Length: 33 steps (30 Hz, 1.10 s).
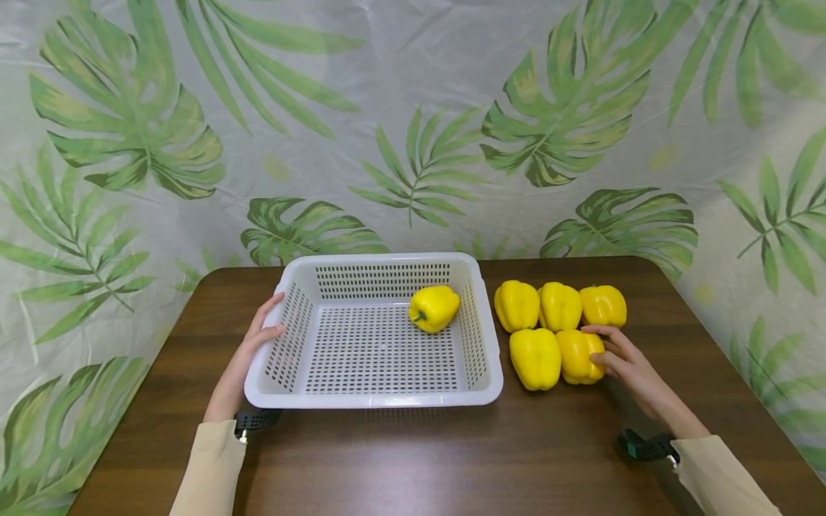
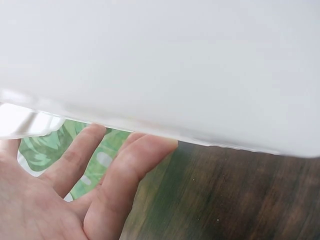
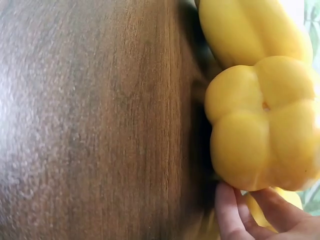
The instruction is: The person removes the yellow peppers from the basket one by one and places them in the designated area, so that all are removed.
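A white perforated plastic basket [image 1: 381, 400] stands on the table with one yellow bell pepper [image 1: 435, 309] inside, toward its right wall. My left hand [image 1: 257, 337] touches the basket's left rim; in the left wrist view its extended, spread fingers [image 2: 131, 162] meet the rim's edge. On the right, my right hand [image 1: 629, 364] grips the near right bell pepper [image 1: 577, 356] of a group, with thumb and fingers at its right side. In the right wrist view that pepper's lobed end [image 3: 262, 122] faces the camera, and the fingers [image 3: 229, 210] reach around its side.
Beside the held pepper lies another bell pepper [image 1: 535, 358]. Behind them sit three more in a row, such as the far right pepper [image 1: 604, 306]. The dark wooden table [image 1: 413, 459] ends at a leaf-patterned cloth [image 1: 419, 179] behind.
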Each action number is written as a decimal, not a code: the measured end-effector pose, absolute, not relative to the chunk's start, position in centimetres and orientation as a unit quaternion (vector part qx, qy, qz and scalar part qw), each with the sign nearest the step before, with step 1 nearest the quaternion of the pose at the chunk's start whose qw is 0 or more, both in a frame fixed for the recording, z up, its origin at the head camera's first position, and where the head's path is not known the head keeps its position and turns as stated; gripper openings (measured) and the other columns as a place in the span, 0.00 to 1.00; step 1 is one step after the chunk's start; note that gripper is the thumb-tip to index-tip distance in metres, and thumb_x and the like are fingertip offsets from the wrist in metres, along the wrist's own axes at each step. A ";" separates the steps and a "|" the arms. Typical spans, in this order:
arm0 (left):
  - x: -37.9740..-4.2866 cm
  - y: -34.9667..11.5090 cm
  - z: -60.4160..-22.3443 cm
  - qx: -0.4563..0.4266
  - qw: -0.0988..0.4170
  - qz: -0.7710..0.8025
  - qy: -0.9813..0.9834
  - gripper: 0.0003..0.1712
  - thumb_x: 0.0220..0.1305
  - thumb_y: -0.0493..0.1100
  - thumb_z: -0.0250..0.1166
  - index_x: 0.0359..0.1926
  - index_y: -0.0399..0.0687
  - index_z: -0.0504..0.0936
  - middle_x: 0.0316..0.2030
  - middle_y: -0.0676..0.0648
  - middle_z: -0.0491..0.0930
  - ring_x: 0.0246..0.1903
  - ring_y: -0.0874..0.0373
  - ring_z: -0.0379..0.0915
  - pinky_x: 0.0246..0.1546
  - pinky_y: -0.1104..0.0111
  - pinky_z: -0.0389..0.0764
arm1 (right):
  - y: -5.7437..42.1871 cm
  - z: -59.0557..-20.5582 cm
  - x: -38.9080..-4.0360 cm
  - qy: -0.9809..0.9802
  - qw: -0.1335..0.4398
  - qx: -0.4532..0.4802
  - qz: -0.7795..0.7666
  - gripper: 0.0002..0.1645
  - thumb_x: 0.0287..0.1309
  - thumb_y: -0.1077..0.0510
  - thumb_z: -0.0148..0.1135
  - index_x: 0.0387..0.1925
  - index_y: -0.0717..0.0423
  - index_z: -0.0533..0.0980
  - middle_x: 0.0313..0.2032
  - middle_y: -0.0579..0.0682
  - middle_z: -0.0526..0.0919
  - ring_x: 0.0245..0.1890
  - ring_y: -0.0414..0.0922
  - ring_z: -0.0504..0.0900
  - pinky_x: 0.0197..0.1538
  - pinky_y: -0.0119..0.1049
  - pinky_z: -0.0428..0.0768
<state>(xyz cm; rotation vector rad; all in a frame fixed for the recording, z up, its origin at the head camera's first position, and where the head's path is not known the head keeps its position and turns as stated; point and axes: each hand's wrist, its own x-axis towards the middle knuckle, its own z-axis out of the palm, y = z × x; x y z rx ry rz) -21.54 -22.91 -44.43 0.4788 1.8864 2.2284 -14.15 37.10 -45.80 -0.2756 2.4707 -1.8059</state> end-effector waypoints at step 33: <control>-21.4 -22.8 -44.4 0.167 0.096 0.765 0.615 0.37 0.69 0.31 0.36 0.73 0.70 0.51 0.72 0.34 0.31 0.66 0.29 0.35 0.51 0.58 0.68 | 34.7 -41.2 -16.0 0.743 -0.045 -0.116 -0.658 0.20 0.68 0.66 0.49 0.60 0.63 0.67 0.53 0.46 0.77 0.51 0.38 0.77 0.50 0.25 0.72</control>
